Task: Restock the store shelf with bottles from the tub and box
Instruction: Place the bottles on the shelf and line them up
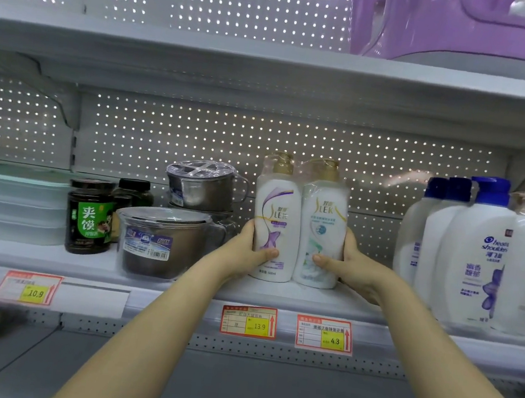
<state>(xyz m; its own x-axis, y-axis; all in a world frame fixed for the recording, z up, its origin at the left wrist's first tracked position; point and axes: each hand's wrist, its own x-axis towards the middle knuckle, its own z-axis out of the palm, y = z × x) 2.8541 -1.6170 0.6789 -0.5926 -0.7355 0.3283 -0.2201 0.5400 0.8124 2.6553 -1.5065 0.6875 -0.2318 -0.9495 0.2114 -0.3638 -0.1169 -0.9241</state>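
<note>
Fingers (269, 252) of the left hand (249, 249) and the right hand (349, 261) are curled snug round a shrink-wrapped twin pack of Slek bottles (299, 222), one hand per side, thumbs across the front labels. Pack's upright with its base down on the shelf (199, 285), sitting between the lidded steel pots (164, 243) on the left and the blue-capped Head & Shoulders bottles (474, 255) on the right, well apart from both. Price tags (248, 321) run along the shelf edge just below.
</note>
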